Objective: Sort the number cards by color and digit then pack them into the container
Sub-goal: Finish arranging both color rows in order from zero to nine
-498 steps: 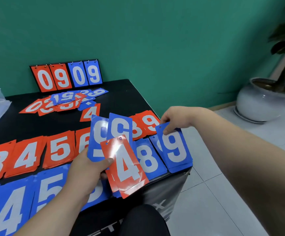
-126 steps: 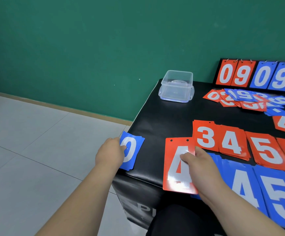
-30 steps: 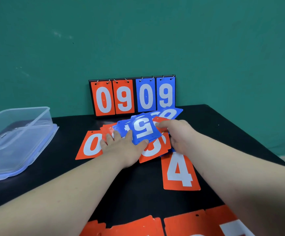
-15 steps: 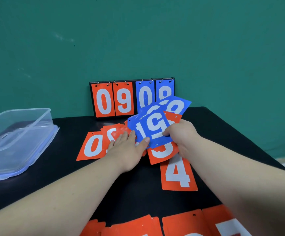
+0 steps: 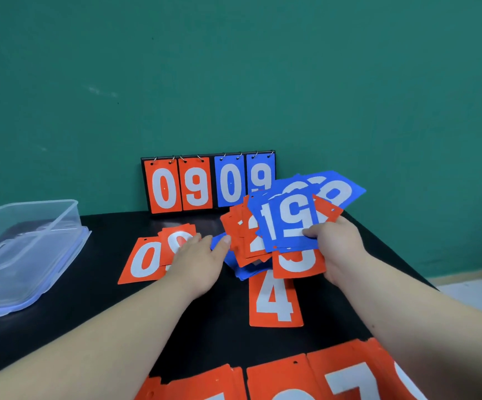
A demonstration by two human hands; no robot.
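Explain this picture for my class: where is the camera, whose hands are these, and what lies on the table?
No machine here: a person wears a camera on the head, looking down at their own hands. The right hand grips a mixed bunch of red and blue number cards. The left hand lies flat on loose cards. On the black table are a red 4, a red 0, more red cards at the near edge, a clear plastic box and a flip scoreboard reading 09 09.
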